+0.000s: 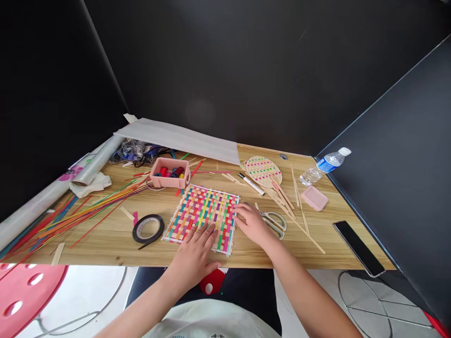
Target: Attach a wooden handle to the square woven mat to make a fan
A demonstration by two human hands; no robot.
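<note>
A woven mat of multicoloured strips (202, 206) with white edging lies flat on the table in front of me. My left hand (193, 251) rests on its near edge, fingers spread out over the weave. At the mat's right edge is my right hand (252, 223), its fingertips touching the border; whether they pinch it I cannot make out. Scissors (276, 223) with pale handles lie just beyond that hand, their blades partly hidden by it. A roll of black tape (148, 228) sits left of the mat.
Behind the mat stands a pink box (170, 173) of thread spools. Coloured strips (95, 206) spread leftward. A round woven fan (264, 171), a marker (251, 184), a pink case (314, 198), a water bottle (326, 165) and a phone (359, 249) lie to the right. Dark partitions enclose the table.
</note>
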